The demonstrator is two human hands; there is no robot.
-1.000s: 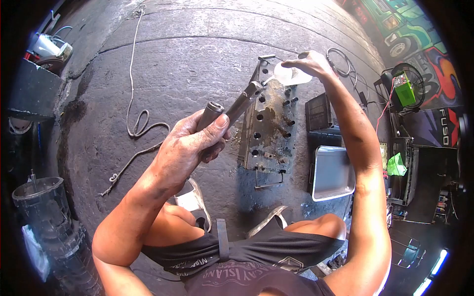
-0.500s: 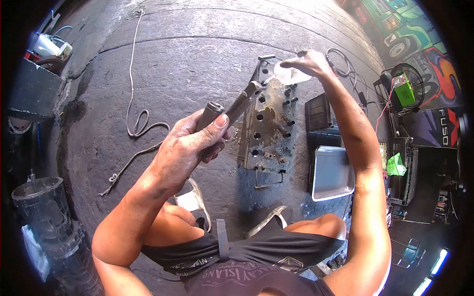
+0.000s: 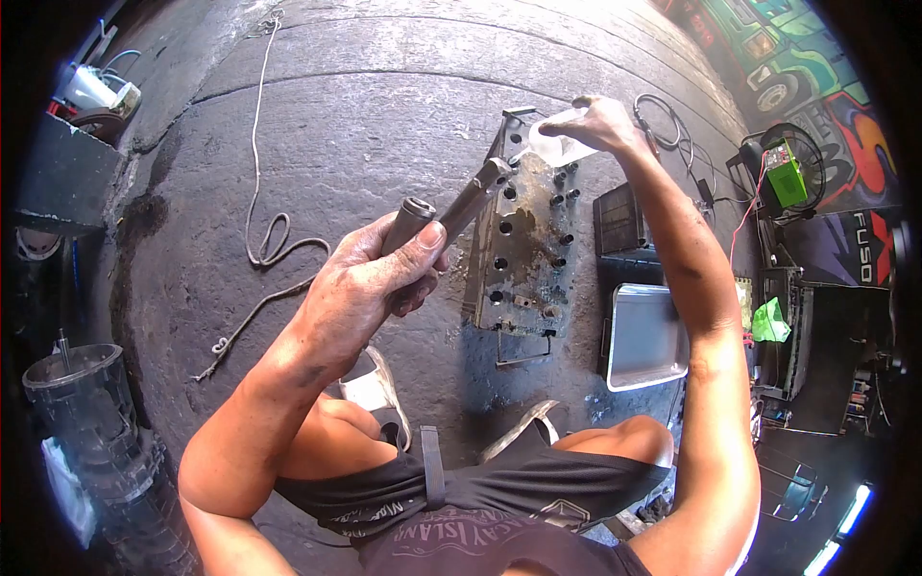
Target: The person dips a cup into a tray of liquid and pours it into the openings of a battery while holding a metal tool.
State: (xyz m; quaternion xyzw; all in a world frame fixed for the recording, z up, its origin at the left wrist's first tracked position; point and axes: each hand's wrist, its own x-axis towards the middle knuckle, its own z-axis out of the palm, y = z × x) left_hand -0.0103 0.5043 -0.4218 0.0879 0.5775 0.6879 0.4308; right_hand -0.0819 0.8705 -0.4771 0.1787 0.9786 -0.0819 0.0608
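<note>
My left hand (image 3: 384, 264) is closed around dark, greasy metal pieces. Out of the fist rise a short metal tube (image 3: 413, 219) with a hollow round end and a longer metal bar (image 3: 473, 197) with a notched tip. Higher and to the right, my right hand (image 3: 600, 127) grips a translucent white plastic bottle (image 3: 557, 142), tilted with its narrow end toward the bar's tip. Beneath both lies a long metal engine cylinder head (image 3: 533, 230), with a row of round holes, several upright dark studs and wet, oily patches. Whether liquid leaves the bottle cannot be made out.
A grey metal tray (image 3: 650, 336) and a black crate (image 3: 619, 221) stand right of the cylinder head. A rope (image 3: 257, 192) trails over the floor at left. A dark cylindrical machine part (image 3: 77, 384) is at far left, a green device (image 3: 786, 175) at right.
My right hand and the bottle have shifted slightly left, and the bottle's tilt has changed a little. My left hand and the metal pieces stay in place.
</note>
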